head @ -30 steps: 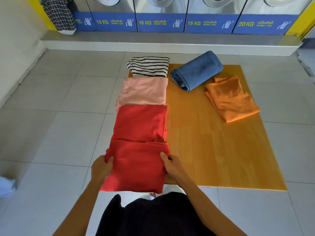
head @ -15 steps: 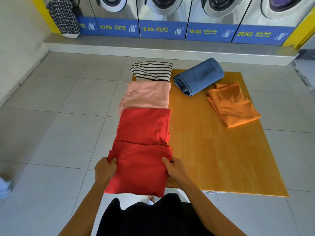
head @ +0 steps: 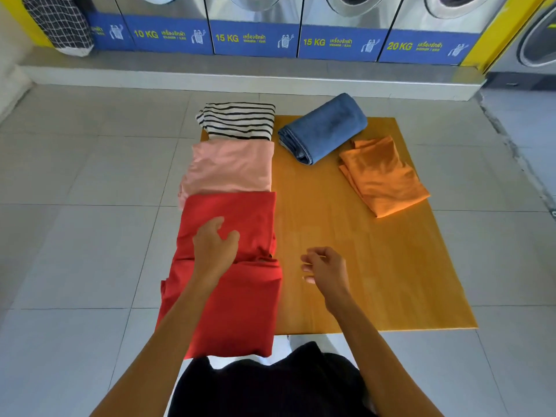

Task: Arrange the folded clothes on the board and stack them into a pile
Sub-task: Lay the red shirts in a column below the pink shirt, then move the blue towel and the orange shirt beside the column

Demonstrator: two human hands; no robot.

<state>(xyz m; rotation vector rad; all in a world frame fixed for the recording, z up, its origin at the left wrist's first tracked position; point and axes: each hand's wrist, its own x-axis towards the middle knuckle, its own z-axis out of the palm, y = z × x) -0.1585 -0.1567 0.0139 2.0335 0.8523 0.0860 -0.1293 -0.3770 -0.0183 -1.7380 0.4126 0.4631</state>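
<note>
1. At the near left corner of the wooden board (head: 346,236), the nearest red garment (head: 228,308) lies folded, its near edge hanging past the board's front edge toward the person.
2. The left hand (head: 215,248) is above the seam where this piece meets a second red garment (head: 240,215); its fingers are loosely spread and hold nothing, and whether the palm touches the cloth cannot be told.
3. The right hand (head: 326,269) hangs over bare board just right of the red pieces, fingers slack and curled, empty, well apart from the left.
4. Beyond the second red piece lies a pink folded garment (head: 228,167), edge to edge with it.
5. Farthest in that left column is a black-and-white striped garment (head: 237,120), partly overhanging the board's far edge.
6. On the right half, an orange folded garment (head: 382,176) lies askew, with a blue folded piece (head: 325,127) just beyond, its corner touching.
7. Behind stands a row of washing machines (head: 255,31).
</note>
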